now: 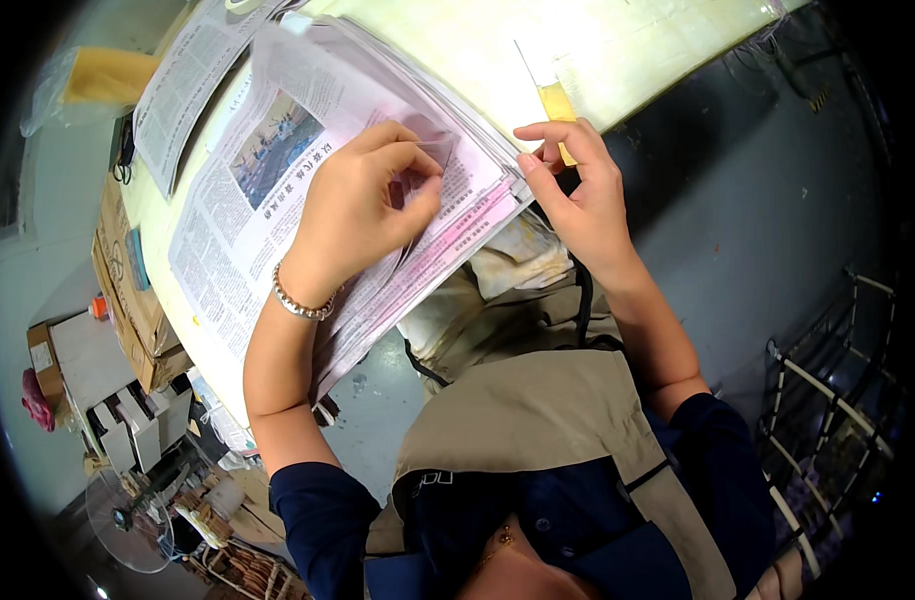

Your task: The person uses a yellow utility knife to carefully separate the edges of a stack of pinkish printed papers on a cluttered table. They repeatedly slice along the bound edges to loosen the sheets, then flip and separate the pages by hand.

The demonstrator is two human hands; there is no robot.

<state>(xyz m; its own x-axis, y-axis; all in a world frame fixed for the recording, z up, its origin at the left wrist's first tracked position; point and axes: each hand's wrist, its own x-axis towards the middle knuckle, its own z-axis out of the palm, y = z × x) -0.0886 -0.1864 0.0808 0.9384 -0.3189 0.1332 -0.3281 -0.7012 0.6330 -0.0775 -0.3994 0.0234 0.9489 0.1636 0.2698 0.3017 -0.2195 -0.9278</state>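
My left hand (363, 205), with a beaded bracelet on its wrist, rests on a stack of newspapers (243, 215) and pinches the corner of the top sheets near the stack's near edge. My right hand (573, 190) hovers at the table edge just right of the stack, fingers curled, its fingertips touching a small yellow strip (558, 105) that lies on the pale table top (618, 50). The stack's edges fan out in pink and white layers (458, 235). Whether the right hand actually grips the strip I cannot tell.
Another folded newspaper (183, 80) lies beyond the stack. Cardboard boxes (128, 290) stand under the table at left, with a fan (128, 520) and clutter on the floor. A wire rack (828, 400) stands at right. Crumpled cloth (508, 265) hangs below the table edge.
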